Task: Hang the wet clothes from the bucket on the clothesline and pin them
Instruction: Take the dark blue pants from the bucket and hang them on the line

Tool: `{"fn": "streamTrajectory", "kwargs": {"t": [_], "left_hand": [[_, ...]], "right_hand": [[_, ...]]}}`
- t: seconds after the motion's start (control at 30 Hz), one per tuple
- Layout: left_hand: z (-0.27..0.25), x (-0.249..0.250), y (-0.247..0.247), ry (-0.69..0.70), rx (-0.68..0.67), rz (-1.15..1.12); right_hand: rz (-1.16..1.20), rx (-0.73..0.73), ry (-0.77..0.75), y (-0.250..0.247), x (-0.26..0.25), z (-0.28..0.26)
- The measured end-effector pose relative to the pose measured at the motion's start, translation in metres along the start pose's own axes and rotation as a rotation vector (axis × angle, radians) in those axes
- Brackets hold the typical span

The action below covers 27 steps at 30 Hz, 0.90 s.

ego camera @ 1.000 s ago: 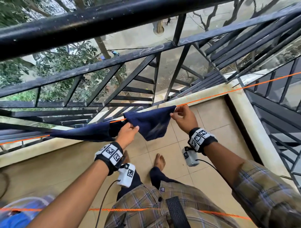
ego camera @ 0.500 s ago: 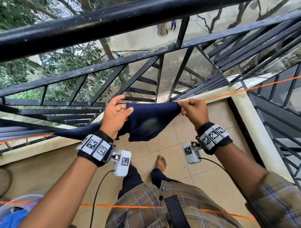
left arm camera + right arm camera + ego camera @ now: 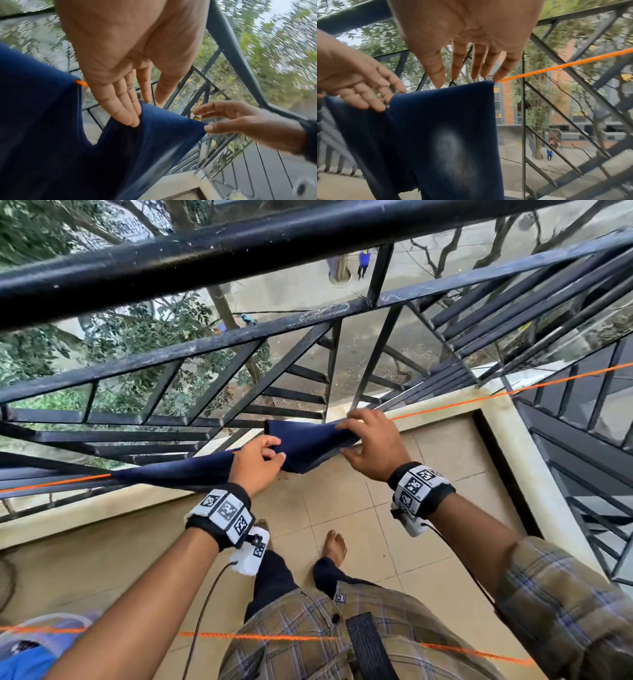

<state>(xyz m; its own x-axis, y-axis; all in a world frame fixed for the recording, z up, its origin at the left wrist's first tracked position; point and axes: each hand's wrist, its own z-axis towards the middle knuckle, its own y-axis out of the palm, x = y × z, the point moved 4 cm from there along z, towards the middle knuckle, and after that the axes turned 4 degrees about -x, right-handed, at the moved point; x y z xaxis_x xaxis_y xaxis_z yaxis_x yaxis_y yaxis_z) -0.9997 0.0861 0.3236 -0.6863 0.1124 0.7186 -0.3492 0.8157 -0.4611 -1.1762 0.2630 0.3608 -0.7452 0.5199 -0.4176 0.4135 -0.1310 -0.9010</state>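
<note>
Where the cloth hangs: the navy cloth (image 3: 308,443) is draped over the orange clothesline (image 3: 445,407), folded across it, with a long part trailing off to the left along the line and a shorter flap hanging down on the near side.
Clothesline: stretched in front of the black railing (image 3: 239,248); it comes out bare from the cloth's right edge, and the left wrist view shows a short orange piece (image 3: 81,82) in a gap of the fabric.
Left hand: the left hand (image 3: 255,463) is at the fold, left of the flap. From the wrist its fingers (image 3: 123,111) lie straight and together, tips pressing into the top of the cloth (image 3: 154,135); the thumb stands apart and nothing is gripped.
Right hand: the right hand (image 3: 373,446) is at the cloth's right end, fingers spread and unclenched. From its wrist the fingertips (image 3: 498,77) point down and touch the top edge of the cloth (image 3: 445,121) just where the line (image 3: 556,67) leaves it; the thumb touches the corner from the near side.
Between the hands: the flap is spread flat and bears a pale blotch.
Bucket: the bucket (image 3: 68,616) shows at the lower left on the floor, blurred, with something blue inside and partly hidden by the left arm.
Second line: another orange rope (image 3: 257,636) runs across close to the person's waist.
Floor: beige tiles (image 3: 342,508), bare feet on them.
</note>
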Motion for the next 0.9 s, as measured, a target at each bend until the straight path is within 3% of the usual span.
{"fn": "streamTrajectory", "kwargs": {"t": [0.13, 0.27, 0.37, 0.47, 0.53, 0.67, 0.77, 0.9], "left_hand": [[-0.008, -0.003, -0.034, 0.040, 0.084, 0.135], [-0.015, -0.016, -0.078, 0.150, 0.173, 0.577], [-0.016, -0.037, -0.098, 0.114, 0.080, 0.771], [-0.020, -0.060, -0.103, 0.015, -0.143, 0.703], [-0.026, -0.063, -0.100, 0.019, -0.210, 0.729], [-0.030, -0.059, -0.098, 0.035, -0.221, 0.777], [-0.026, -0.057, -0.102, 0.045, -0.275, 0.783], [-0.020, -0.057, -0.123, 0.068, -0.295, 0.827]], "right_hand": [[-0.228, -0.241, -0.041, 0.018, -0.017, 0.005], [-0.388, -0.317, -0.014, 0.018, -0.024, 0.021], [-0.449, -0.436, 0.026, 0.021, -0.018, 0.028], [-0.352, -0.588, 0.157, 0.025, -0.006, 0.028], [-0.327, -0.607, 0.182, 0.024, -0.004, 0.030], [-0.363, -0.584, 0.052, 0.029, -0.028, 0.035], [-0.258, -0.545, -0.063, 0.039, -0.057, 0.041], [-0.207, -0.594, -0.082, 0.065, -0.093, 0.044]]}}
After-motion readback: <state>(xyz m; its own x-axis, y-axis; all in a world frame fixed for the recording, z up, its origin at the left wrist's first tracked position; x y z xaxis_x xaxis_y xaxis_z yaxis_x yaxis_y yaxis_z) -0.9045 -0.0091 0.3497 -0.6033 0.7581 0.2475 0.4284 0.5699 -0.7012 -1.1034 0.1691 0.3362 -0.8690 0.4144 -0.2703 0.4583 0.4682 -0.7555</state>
